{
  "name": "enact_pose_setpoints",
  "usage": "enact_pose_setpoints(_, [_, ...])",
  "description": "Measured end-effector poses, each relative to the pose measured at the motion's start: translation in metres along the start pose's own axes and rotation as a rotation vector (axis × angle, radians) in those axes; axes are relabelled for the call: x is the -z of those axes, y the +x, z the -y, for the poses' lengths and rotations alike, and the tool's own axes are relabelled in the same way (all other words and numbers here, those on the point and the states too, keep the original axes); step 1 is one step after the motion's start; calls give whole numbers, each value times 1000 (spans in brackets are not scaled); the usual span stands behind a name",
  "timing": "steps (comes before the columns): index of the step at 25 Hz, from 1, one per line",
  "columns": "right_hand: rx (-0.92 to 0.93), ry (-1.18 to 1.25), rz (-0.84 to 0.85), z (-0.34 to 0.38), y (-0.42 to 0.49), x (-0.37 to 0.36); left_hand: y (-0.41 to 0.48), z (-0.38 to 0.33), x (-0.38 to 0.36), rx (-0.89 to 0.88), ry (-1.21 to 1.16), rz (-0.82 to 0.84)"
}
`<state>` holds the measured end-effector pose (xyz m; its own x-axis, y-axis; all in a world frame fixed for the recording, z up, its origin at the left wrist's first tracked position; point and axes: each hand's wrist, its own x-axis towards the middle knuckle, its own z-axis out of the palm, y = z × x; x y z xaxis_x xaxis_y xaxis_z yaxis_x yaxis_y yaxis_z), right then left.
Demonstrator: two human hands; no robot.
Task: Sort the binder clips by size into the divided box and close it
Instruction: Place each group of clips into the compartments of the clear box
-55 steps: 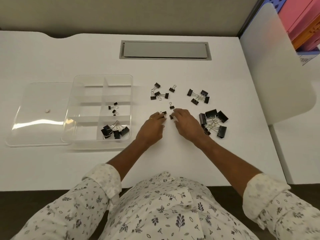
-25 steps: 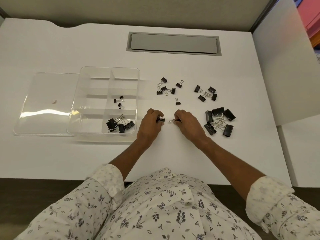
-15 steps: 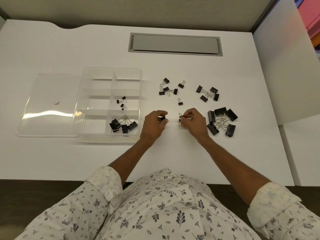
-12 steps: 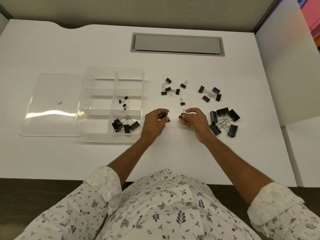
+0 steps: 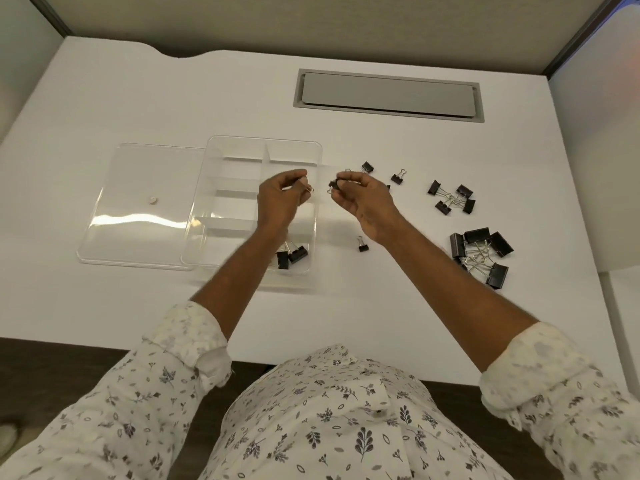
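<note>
Black large binder clips (image 5: 481, 254) lie heaped on the white counter (image 5: 346, 313) beside my right forearm (image 5: 450, 271), a lone small clip (image 5: 362, 244) left of it. My left forearm (image 5: 242, 268) crosses the clear divided box (image 5: 228, 176), hiding part of its near-right compartment. Over the box my left hand (image 5: 280, 199) pinches a wire-looped clip (image 5: 310, 189); just right of it my right hand (image 5: 363, 199) pinches a small black clip (image 5: 333, 184).

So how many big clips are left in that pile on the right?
5 big clips, tangled together: back, left, right, front, and one partly hidden front-left. More could hide beneath.
</note>
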<state>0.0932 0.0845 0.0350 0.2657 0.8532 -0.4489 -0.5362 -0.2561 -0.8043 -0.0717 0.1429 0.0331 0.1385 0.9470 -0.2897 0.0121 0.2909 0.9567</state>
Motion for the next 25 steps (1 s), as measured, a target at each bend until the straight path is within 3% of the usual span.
enact_pose_setpoints(9, [46,-197,98,11,33,-54,48,-37,10,200,-10,-97])
enact_pose_setpoints(11, [76,-196,105,13,31,-47,41,-34,9,158,-42,-97])
enact_pose_setpoints(13, [115,-211,6,19,37,-39,53,-28,4,161,-57,-42])
enact_pose_setpoints(20, [252,-382,-156,18,27,19,25,-2,-21,-77,162,95])
enact_pose_setpoints(25, [301,-791,-274,5,5,80,-8,24,-53,-203,361,201])
